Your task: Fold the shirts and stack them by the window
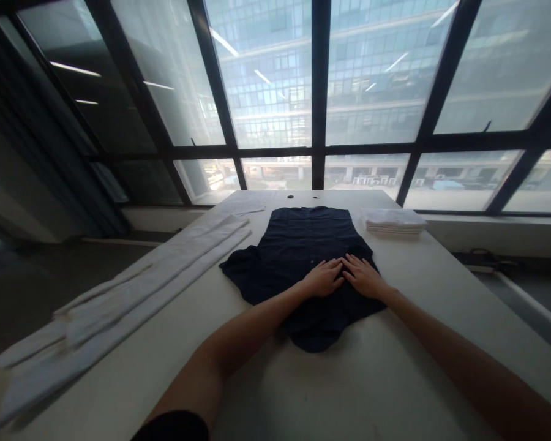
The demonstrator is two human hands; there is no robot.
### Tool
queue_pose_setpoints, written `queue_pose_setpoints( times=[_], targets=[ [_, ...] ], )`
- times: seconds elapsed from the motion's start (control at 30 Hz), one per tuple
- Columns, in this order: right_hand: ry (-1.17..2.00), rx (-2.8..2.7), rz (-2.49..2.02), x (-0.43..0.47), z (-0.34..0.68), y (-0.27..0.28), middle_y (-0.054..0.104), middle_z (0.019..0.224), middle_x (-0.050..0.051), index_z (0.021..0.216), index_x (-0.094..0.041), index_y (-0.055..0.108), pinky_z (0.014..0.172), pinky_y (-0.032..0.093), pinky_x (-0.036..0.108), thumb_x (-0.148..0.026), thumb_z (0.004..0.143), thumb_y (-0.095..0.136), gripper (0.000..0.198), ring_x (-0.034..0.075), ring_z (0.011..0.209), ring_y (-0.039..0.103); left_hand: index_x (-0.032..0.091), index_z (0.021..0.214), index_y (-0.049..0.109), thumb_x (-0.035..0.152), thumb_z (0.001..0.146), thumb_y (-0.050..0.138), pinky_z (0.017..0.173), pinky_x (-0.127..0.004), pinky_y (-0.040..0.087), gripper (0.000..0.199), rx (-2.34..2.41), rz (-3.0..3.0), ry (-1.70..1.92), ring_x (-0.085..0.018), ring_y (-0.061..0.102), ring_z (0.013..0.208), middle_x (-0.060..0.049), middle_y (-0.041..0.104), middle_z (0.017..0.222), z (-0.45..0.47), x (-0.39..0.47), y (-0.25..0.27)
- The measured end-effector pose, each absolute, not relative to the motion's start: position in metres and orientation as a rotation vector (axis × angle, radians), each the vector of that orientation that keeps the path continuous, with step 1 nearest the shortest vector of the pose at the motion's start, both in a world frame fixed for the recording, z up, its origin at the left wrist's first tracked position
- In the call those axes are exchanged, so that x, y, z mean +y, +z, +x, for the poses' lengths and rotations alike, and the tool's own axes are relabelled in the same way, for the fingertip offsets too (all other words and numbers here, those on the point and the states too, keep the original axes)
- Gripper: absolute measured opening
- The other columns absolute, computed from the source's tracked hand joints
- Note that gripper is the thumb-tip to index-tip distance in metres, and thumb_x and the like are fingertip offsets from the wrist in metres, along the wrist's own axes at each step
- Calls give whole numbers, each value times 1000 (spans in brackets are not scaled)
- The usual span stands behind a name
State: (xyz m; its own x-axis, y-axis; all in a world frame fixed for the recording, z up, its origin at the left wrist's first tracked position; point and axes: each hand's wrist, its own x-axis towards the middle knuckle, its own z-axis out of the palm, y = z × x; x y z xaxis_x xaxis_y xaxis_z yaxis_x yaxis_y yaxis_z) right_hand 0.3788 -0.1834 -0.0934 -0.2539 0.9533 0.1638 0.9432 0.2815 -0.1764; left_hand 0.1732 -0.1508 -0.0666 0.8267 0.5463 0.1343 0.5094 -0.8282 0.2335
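A dark navy garment, which looks like a shirt (pixel 303 239), lies spread on the white table (pixel 422 306). Its straight edge faces the windows and a rounded edge points toward me. On its right part rests my left hand (pixel 324 278), laid flat with the fingers stretched out. My right hand (pixel 363 277) lies flat just beside it, fingers spread, and the fingertips of both hands almost meet. Cloth under the palms is hidden. Neither hand grips the fabric.
Long folded white cloths (pixel 133 300) run along the table's left side, some reaching its edge. A stack of folded white cloth (pixel 392 222) sits at the back right. Behind the table stand large dark-framed windows (pixel 319 92). A dark curtain (pixel 41 128) hangs at the left.
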Motion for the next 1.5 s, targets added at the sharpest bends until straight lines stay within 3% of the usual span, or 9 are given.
queue_pose_setpoints(
  times=[0.47, 0.73, 0.9, 1.07, 1.23, 1.37, 1.5],
  targets=[
    [-128, -2302, -1550, -157, 410, -154, 45, 155, 15, 144, -19, 53, 112, 36, 61, -50, 96, 32, 61, 36, 145, 38, 9, 157, 28, 46, 105, 32, 121, -46, 23, 64, 807, 2892, 192, -24, 25, 152, -14, 27, 165, 177, -153, -73],
    [-168, -2274, -1536, -159, 411, -153, 47, 154, 15, 144, -18, 53, 110, 40, 60, -49, 94, 34, 62, 35, 142, 43, 14, 157, 30, 44, 105, 36, 121, -47, 23, 60, 779, 2873, 153, -24, 25, 152, -13, 26, 165, 177, -156, -66],
    [-174, -2278, -1545, -163, 408, -146, 48, 153, 15, 147, -19, 51, 109, 40, 62, -50, 95, 33, 63, 36, 142, 43, 12, 154, 37, 44, 105, 38, 119, -32, 30, 59, 792, 2788, 140, -21, 37, 146, -11, 40, 159, 147, -155, -33],
    [-142, -2260, -1568, -164, 404, -143, 48, 153, 15, 147, -18, 50, 110, 40, 60, -53, 94, 33, 65, 37, 140, 44, 17, 147, 49, 41, 103, 45, 115, -33, 38, 51, 1097, 2783, 270, -22, 49, 138, -9, 53, 150, 65, -155, -6],
    [-112, -2234, -1573, -164, 401, -143, 46, 154, 15, 148, -18, 50, 112, 37, 60, -51, 94, 34, 65, 36, 143, 42, 16, 137, 59, 27, 98, 49, 116, -36, 37, 41, 1690, 2655, 513, -24, 52, 133, -11, 59, 142, -34, -164, -21],
    [-90, -2236, -1611, -167, 398, -139, 45, 155, 14, 149, -19, 48, 114, 35, 59, -51, 95, 32, 64, 34, 144, 39, 16, 141, 54, 19, 99, 43, 116, -39, 36, 44, 2020, 2472, 600, -24, 48, 137, -12, 55, 146, -88, -173, -46],
    [-77, -2244, -1653, -171, 396, -131, 43, 157, 13, 150, -19, 47, 116, 32, 57, -51, 96, 31, 65, 33, 146, 37, 14, 144, 49, 28, 100, 46, 110, -45, 40, 46, 2230, 2304, 547, -30, 51, 130, -17, 58, 139, -101, -171, -58]
  ],
)
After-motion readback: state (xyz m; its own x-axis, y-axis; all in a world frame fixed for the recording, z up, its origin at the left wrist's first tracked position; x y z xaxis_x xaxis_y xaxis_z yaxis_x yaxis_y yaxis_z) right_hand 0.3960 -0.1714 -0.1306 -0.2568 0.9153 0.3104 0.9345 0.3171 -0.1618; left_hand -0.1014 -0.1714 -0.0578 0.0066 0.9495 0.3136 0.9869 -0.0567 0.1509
